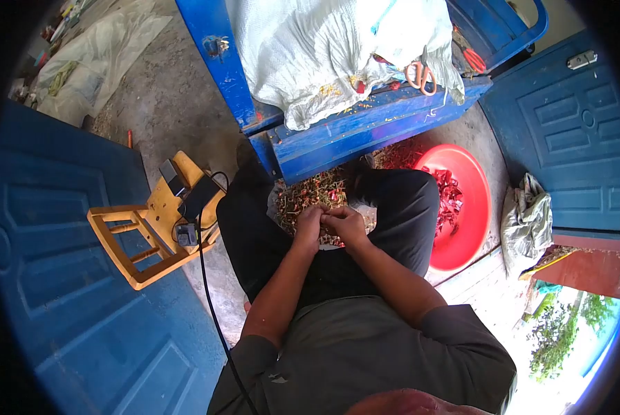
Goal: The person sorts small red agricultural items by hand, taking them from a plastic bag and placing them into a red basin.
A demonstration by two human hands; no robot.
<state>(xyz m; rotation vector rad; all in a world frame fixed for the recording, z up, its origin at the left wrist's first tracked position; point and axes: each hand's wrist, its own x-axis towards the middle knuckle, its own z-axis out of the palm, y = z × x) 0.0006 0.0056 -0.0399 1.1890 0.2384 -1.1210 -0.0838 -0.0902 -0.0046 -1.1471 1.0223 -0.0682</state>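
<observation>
My left hand (309, 225) and my right hand (346, 224) meet in front of me between my knees, fingers bent in and fingertips touching. Whatever they pinch is too small and covered to make out. Right beneath them lies a heap of brown-green stems with red bits (312, 192), which look like dried chili stems, on a pale sheet or bag between my legs. To the right of my knee stands a red basin (477, 200); red pieces like cut dried chili (449, 200) lie in it.
Ahead is a blue metal frame (372, 131) with a white woven sack (310, 55), orange-handled scissors (420, 77) and a red-handled tool (474, 60). A wooden chair (154, 214) with black devices and a cable stands left. Blue doors (68, 242) flank me; a crumpled sack (526, 221) lies right.
</observation>
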